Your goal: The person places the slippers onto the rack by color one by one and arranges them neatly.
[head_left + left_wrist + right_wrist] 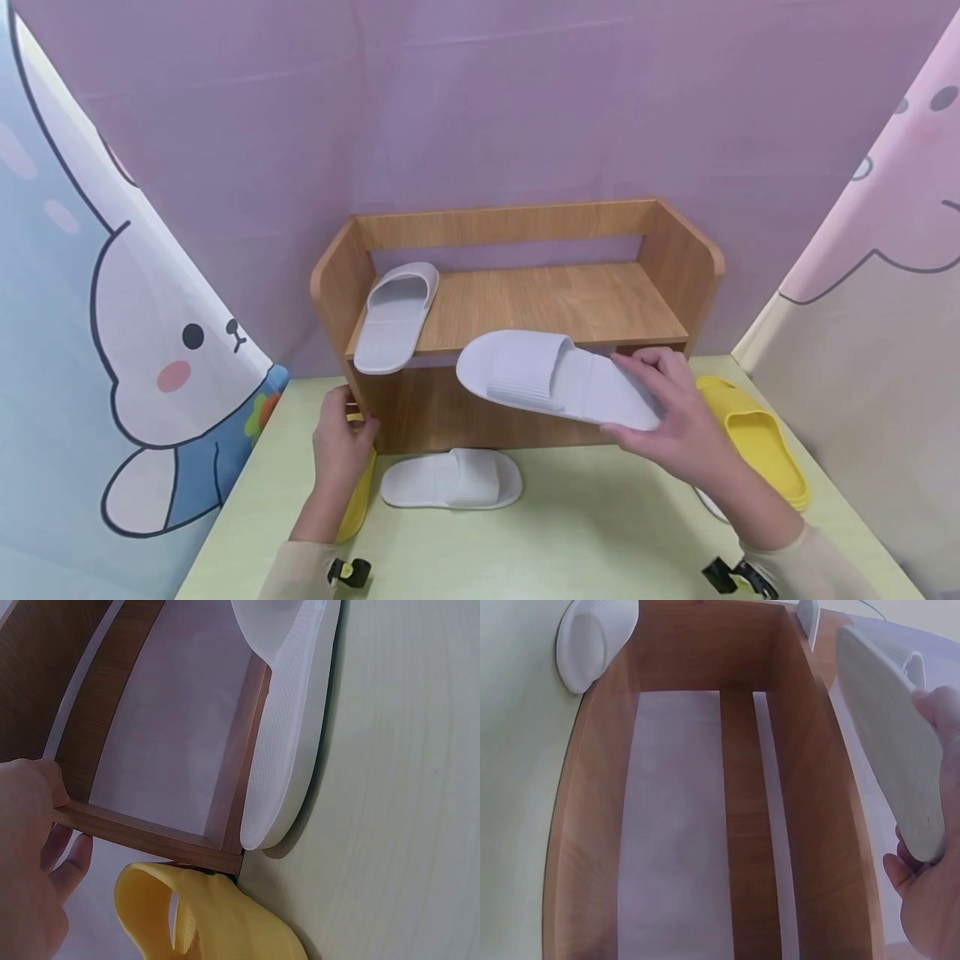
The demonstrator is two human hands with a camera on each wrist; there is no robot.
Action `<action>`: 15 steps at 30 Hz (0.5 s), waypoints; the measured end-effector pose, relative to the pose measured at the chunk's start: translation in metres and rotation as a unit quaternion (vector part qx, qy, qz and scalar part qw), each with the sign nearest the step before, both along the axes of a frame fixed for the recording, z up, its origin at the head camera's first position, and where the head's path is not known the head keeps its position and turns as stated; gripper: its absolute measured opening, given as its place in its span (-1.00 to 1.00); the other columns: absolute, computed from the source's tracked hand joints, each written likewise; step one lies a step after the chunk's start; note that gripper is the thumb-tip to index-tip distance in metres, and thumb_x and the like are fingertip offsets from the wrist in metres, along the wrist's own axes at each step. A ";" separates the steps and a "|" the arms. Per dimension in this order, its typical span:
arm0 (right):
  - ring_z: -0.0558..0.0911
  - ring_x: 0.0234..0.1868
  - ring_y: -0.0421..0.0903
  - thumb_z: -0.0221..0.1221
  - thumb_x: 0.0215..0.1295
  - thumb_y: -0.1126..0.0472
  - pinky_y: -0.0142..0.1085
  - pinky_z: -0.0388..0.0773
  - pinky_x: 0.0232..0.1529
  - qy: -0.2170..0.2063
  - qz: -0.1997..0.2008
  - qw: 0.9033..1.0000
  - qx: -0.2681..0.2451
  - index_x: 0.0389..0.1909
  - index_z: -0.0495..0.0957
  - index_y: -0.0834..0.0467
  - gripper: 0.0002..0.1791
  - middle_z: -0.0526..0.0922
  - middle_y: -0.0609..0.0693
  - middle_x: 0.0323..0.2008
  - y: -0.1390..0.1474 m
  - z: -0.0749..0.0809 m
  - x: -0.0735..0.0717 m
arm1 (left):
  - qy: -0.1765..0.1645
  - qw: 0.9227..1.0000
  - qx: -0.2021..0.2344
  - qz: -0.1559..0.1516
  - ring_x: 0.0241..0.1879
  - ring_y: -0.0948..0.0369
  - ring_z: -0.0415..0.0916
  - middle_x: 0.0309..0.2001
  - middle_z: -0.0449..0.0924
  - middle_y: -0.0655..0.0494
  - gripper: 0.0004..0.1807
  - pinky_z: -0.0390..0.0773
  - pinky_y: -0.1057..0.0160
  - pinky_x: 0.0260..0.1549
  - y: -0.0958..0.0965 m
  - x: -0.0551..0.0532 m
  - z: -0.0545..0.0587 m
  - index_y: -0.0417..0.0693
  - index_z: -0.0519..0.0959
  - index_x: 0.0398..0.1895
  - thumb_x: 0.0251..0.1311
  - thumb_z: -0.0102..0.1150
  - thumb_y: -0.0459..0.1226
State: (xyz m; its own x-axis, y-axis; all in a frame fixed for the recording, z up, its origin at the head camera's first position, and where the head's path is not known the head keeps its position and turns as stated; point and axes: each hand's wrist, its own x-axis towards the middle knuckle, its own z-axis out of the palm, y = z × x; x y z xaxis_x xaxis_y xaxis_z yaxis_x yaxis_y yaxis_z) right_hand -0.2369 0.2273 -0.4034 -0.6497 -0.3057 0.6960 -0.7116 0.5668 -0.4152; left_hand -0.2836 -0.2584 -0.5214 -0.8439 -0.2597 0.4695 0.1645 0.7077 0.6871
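Observation:
My right hand (667,408) pinches the heel of a white slipper (525,371), holding it raised in front of the wooden shoe rack (502,225), toe to the left. In the right wrist view the sole of this slipper (889,742) shows. My left hand (341,437) grips the rack's left side panel (150,838), thumb and fingers on opposite faces. Another white slipper (397,317) lies on the upper shelf at its left end, toe strap toward the back. A third white slipper (450,479) lies sideways on the table before the rack.
A yellow slipper (761,442) lies right of the rack. On the left, another yellow slipper (358,500) is partly hidden by my left arm. A white edge (708,504) peeks out beside my right forearm. A purple cloth (495,100) hangs behind the rack.

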 end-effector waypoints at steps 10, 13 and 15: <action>0.36 0.24 0.11 0.71 -0.09 0.16 -0.21 0.29 0.00 0.021 -0.032 0.999 -0.001 0.39 0.65 0.25 -0.09 0.52 0.17 0.19 -0.018 0.009 -0.012 | -0.001 1.000 -0.004 0.000 0.15 -0.14 0.67 0.20 0.53 -0.11 -0.44 0.81 -0.20 0.01 0.000 0.000 -0.001 -0.14 0.42 0.36 0.36 0.39 -0.47; 0.37 0.23 0.15 0.72 -0.09 0.13 -0.15 0.31 0.01 0.023 -0.042 0.999 -0.003 0.36 0.65 0.29 -0.09 0.51 0.20 0.18 -0.024 0.010 -0.017 | 0.000 1.000 -0.004 -0.001 0.15 -0.14 0.66 0.20 0.53 -0.11 -0.44 0.81 -0.20 0.01 0.001 0.000 0.000 -0.14 0.42 0.36 0.36 0.39 -0.47; 0.37 0.22 0.18 0.72 -0.07 0.09 -0.11 0.31 0.00 0.023 -0.050 0.998 -0.006 0.35 0.65 0.30 -0.10 0.51 0.21 0.17 -0.028 0.011 -0.020 | 0.000 1.000 -0.004 0.001 0.14 -0.14 0.66 0.19 0.53 -0.11 -0.44 0.81 -0.19 0.00 0.001 0.000 0.000 -0.14 0.43 0.34 0.35 0.40 -0.47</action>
